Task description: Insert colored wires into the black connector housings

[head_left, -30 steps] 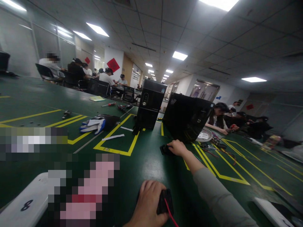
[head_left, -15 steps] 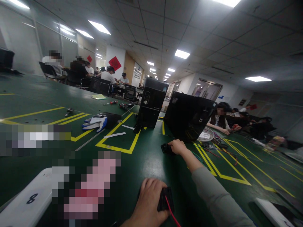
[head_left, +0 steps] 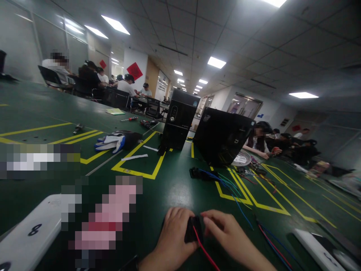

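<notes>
My left hand (head_left: 176, 233) is wrapped round a small black block (head_left: 189, 234) near the table's front edge. A red wire (head_left: 203, 246) runs from this block toward the bottom of the view. At the block's right side is my right hand (head_left: 225, 227), its fingers bent and drawn together by the edge; what lies between them is hidden. Farther up the table lies another black part (head_left: 196, 173), with blue and green wires (head_left: 225, 181) trailing to the right. No hand touches that one.
Two black computer cases (head_left: 180, 120) stand at the back. A blue-and-white glove (head_left: 111, 143) lies left of them. White devices lie at the left (head_left: 36, 227) and right (head_left: 310, 244). More wires (head_left: 270, 237) cross the right side. A basket (head_left: 241, 158) and a seated person are beyond.
My right hand has let go of the farther black part and come back beside my left hand. The left hand keeps its hold on the block. The view has shifted slightly.
</notes>
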`<state>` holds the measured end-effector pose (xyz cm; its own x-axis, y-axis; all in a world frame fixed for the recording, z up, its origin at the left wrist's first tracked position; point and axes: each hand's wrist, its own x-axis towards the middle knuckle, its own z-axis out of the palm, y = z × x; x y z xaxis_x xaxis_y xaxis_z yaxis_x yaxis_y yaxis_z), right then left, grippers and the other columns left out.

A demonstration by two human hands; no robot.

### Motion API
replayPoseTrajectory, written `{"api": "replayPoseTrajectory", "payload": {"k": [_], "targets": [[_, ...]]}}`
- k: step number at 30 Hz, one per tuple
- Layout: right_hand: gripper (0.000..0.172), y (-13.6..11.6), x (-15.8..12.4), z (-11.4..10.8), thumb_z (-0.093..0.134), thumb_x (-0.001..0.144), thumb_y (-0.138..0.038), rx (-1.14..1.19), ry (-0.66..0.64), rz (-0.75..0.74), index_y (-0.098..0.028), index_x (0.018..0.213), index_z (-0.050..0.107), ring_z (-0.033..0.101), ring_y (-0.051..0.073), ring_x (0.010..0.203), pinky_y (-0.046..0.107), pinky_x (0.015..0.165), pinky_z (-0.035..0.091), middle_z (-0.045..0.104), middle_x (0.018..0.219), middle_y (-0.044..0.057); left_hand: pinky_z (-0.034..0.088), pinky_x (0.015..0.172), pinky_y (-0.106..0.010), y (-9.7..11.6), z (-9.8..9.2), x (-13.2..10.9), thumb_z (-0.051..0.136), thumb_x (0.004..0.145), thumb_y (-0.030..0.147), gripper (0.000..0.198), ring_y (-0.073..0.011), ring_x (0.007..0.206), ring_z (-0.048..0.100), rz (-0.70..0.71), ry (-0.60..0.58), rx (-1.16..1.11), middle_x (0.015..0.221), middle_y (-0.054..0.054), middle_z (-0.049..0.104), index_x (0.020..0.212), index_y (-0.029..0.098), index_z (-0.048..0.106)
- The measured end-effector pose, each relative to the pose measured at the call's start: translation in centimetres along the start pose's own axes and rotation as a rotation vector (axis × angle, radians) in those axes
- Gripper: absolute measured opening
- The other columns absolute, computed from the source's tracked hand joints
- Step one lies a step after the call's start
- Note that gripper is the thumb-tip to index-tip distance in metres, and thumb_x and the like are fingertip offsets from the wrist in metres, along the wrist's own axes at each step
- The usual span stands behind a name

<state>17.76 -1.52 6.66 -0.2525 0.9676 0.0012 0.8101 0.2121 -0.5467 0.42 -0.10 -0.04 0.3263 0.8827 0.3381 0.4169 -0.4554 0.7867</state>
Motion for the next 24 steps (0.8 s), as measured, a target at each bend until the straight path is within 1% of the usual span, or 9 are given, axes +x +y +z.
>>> {"api": "replayPoseTrajectory", "payload": {"k": [3, 6, 12, 18, 21, 24], "targets": [[0.035, -0.7, -2.2, 1.7, 0.048, 0.088, -0.038, 0.192, -0.088, 0.082, -0.015, 0.112, 0.061, 0.061, 0.015, 0.056, 0.022, 0.053, 0.044, 0.067, 0.065, 0.001, 0.034, 0.080, -0.034, -0.1, 0.1, -0.1, 0.067, 0.059, 0.014, 0.035, -0.0238, 0.090, 0.048, -0.007, 0.020, 0.004, 0.092, -0.002, 0.057, 0.090, 0.022, 0.054], [0.035, -0.6, -2.6, 2.6, 0.050, 0.087, -0.037, 0.224, -0.079, 0.097, -0.014, 0.111, 0.061, 0.057, 0.013, 0.052, 0.022, 0.051, 0.042, 0.064, 0.064, 0.001, 0.034, 0.081, -0.035, -0.1, 0.2, -0.2, 0.066, 0.058, 0.013, 0.038, -0.0242, 0.091, 0.048, -0.011, 0.026, 0.009, 0.094, -0.003, 0.057, 0.093, 0.022, 0.053], [0.031, -0.3, -2.8, 2.6, 0.054, 0.084, -0.031, 0.196, -0.029, 0.077, -0.016, 0.108, 0.064, 0.054, 0.014, 0.062, 0.023, 0.058, 0.040, 0.060, 0.070, 0.001, 0.035, 0.082, -0.036, -0.1, 0.2, -0.1, 0.061, 0.059, 0.011, 0.038, -0.0246, 0.093, 0.049, -0.019, 0.016, 0.041, 0.095, -0.003, 0.057, 0.094, 0.022, 0.053], [0.027, -0.2, -3.2, 3.1, 0.056, 0.080, -0.027, 0.220, -0.008, 0.076, -0.016, 0.105, 0.063, 0.050, 0.013, 0.060, 0.022, 0.055, 0.038, 0.055, 0.067, -0.001, 0.035, 0.083, -0.037, 0.0, 0.1, -0.1, 0.062, 0.059, 0.011, 0.038, -0.0244, 0.092, 0.049, -0.023, 0.010, 0.068, 0.094, -0.003, 0.057, 0.095, 0.021, 0.052], [0.023, 0.0, -3.2, 3.2, 0.057, 0.080, -0.027, 0.259, 0.000, 0.096, -0.016, 0.098, 0.065, 0.050, 0.013, 0.059, 0.022, 0.054, 0.037, 0.055, 0.065, -0.001, 0.036, 0.082, -0.037, -0.1, 0.1, -0.1, 0.063, 0.059, 0.012, 0.038, -0.0243, 0.091, 0.050, -0.022, 0.013, 0.073, 0.094, -0.003, 0.058, 0.094, 0.021, 0.052], [0.018, 0.2, -3.2, 3.0, 0.055, 0.082, -0.028, 0.275, 0.038, 0.103, -0.017, 0.088, 0.068, 0.053, 0.014, 0.062, 0.023, 0.057, 0.040, 0.059, 0.068, 0.001, 0.037, 0.082, -0.037, -0.3, 0.3, -0.2, 0.066, 0.059, 0.014, 0.038, -0.0244, 0.091, 0.050, -0.014, 0.028, 0.076, 0.094, -0.003, 0.057, 0.094, 0.021, 0.052]]}}
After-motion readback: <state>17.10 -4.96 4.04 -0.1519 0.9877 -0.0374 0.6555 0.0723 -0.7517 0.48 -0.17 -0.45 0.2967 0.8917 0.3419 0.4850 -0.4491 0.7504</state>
